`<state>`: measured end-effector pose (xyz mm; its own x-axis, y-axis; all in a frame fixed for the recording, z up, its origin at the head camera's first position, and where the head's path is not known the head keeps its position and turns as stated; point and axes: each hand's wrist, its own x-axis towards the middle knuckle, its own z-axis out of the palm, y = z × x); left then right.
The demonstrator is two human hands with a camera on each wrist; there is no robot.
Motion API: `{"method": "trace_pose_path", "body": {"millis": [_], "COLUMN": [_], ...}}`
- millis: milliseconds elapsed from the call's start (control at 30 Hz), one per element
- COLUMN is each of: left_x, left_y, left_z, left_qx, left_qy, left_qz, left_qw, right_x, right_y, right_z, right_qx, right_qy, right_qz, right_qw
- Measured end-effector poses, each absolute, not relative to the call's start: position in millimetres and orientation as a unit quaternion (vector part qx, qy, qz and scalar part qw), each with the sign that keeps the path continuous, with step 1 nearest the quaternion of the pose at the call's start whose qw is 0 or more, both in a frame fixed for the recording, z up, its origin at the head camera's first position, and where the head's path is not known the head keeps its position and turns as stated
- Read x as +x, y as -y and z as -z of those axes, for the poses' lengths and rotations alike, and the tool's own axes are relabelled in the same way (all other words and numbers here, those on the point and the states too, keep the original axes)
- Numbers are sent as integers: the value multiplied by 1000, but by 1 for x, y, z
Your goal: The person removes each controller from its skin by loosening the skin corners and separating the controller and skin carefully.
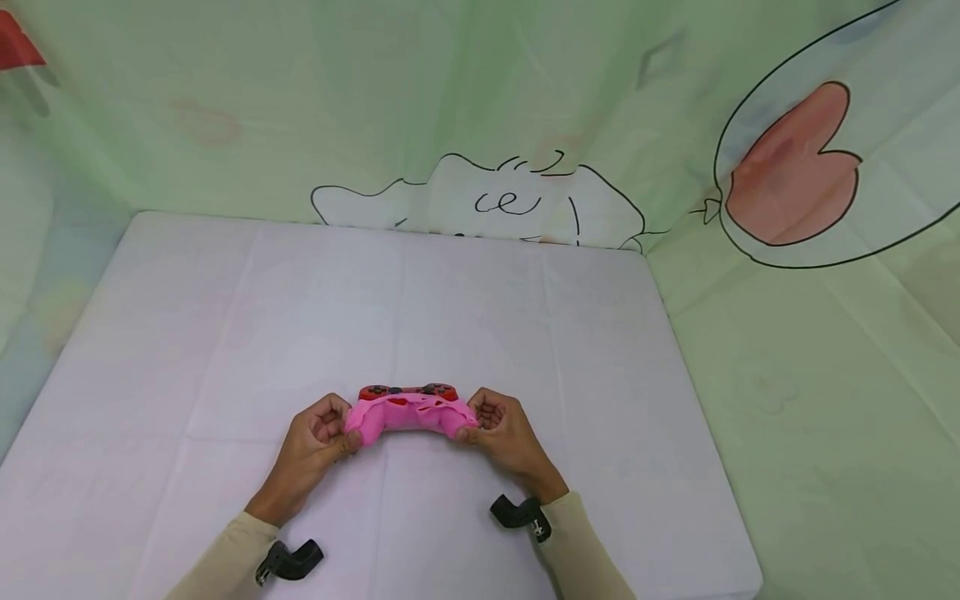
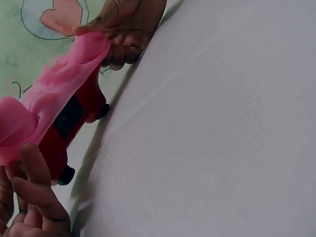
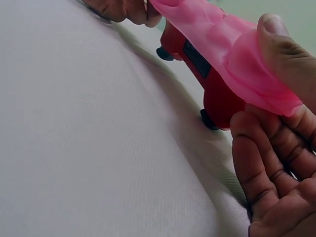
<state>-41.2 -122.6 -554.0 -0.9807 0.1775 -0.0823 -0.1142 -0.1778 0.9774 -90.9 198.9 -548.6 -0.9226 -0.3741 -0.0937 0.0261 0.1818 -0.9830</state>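
Observation:
A red game controller (image 1: 408, 390) with black thumbsticks is partly covered by a pink silicone sleeve (image 1: 411, 415), stretched over its grip side. My left hand (image 1: 311, 442) pinches the sleeve at the left grip, thumb on the near side. At the other end, my right hand (image 1: 513, 437) pinches the right grip between thumb and curled fingers. Both wrist views show the controller's red body (image 2: 91, 101) bare below the pink rim, thumbsticks pointing down toward the table. The sleeve (image 3: 237, 59) looks wrinkled, with red showing through its openings in the head view.
A white cloth-covered table (image 1: 337, 317) lies beneath the hands. Pale green printed curtains (image 1: 375, 100) hang behind and at the sides, with a heart drawing (image 1: 795, 175) at right. Black camera mounts (image 1: 292, 560) sit on both sleeved wrists.

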Motion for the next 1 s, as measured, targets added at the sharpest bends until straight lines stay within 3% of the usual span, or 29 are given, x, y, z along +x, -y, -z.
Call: {"method": "trace_pose_path", "body": {"millis": [700, 1000], "left_x": [-42, -44], "left_y": [116, 106], "left_z": [557, 556], "left_qx": [35, -11], "left_qy": [-683, -692], "left_qz": [-727, -721], "left_qw": [61, 34], "right_x": [-89, -88], "right_y": [-195, -190], "right_z": [548, 549], "right_qx": [-87, -60], "right_qy": [-787, -793], "right_qz": [601, 601], "right_qw": [106, 79]}}
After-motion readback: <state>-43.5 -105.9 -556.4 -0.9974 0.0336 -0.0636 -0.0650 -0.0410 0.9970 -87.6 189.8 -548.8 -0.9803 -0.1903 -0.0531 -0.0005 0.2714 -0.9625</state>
